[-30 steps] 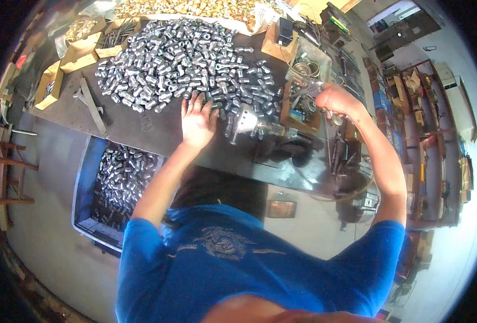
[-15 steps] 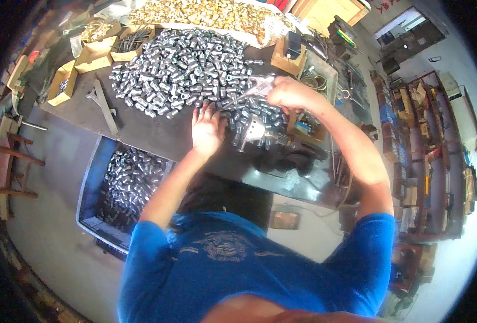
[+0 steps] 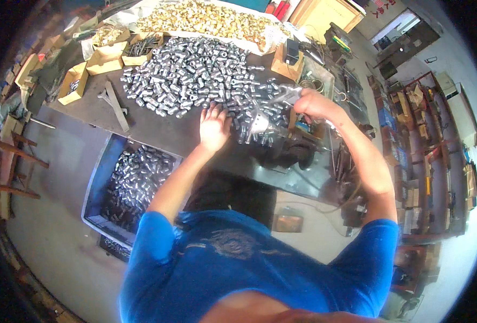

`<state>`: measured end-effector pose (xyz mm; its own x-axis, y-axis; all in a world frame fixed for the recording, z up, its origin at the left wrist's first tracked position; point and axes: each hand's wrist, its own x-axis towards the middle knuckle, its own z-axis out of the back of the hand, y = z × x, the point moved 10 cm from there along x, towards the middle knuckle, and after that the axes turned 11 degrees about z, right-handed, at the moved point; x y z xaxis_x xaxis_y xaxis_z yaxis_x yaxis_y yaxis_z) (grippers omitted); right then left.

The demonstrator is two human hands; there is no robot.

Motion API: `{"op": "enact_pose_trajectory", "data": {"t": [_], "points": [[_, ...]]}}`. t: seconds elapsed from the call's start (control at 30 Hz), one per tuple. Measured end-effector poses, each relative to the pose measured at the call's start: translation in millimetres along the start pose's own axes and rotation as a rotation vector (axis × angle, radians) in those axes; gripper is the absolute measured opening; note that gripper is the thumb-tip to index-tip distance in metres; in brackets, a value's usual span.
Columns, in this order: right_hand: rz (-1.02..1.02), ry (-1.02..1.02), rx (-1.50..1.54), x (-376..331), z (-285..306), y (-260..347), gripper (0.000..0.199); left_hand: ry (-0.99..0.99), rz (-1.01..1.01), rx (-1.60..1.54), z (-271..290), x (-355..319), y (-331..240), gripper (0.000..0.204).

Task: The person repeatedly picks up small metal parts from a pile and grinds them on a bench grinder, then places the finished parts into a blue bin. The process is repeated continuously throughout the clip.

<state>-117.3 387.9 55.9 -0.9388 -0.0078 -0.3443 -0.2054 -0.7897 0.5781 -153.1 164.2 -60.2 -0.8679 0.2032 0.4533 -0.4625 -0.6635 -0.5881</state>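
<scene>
A big heap of silver metal fittings (image 3: pixel 190 70) lies on the dark workbench (image 3: pixel 141 121). At its near edge rests my left hand (image 3: pixel 215 129), fingers stretched out and tips darkened, touching or close to the fittings. My right hand (image 3: pixel 316 103) grips a silver pistol-shaped air blow gun (image 3: pixel 288 96), held over the right side of the heap and somewhat blurred. Just below the gun, among loose fittings, stands a metal fixture (image 3: pixel 259 123) joined to a dark machine (image 3: pixel 289 151).
A blue bin (image 3: pixel 95 199) of fittings stands below the bench's left front. Wrenches (image 3: pixel 115 107) and small cardboard boxes (image 3: pixel 105 59) lie on the left. Behind the heap is a white tray of brass-coloured parts (image 3: pixel 206 19). Shelves (image 3: pixel 432 161) line the right wall.
My right hand has moved the blow gun to the right, away from my left hand. The left hand stays at the heap's near edge. The whole view has shifted slightly.
</scene>
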Motion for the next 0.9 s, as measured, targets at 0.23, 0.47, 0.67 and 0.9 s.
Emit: {"op": "enact_pose_trajectory", "data": {"t": [0.23, 0.47, 0.67, 0.9], "points": [[0.104, -0.298, 0.026, -84.9, 49.4, 34.4, 0.033, -0.032, -0.011, -0.191, 77.6, 8.0, 13.2, 0.02], [0.17, -0.065, 0.316, -164.9, -115.0, 31.6, 0.051, 0.091, -0.034, 0.058, 68.9, -35.0, 16.7, 0.026], [0.217, -0.054, 0.825, -149.1, -274.6, -26.5, 0.049, 0.34, -0.142, 0.276, 22.4, -42.2, -8.1, 0.035], [0.155, -0.224, 0.64, -163.7, -234.0, -41.1, 0.053, 0.217, -0.217, 0.153, 36.3, -39.3, -2.2, 0.023]]}}
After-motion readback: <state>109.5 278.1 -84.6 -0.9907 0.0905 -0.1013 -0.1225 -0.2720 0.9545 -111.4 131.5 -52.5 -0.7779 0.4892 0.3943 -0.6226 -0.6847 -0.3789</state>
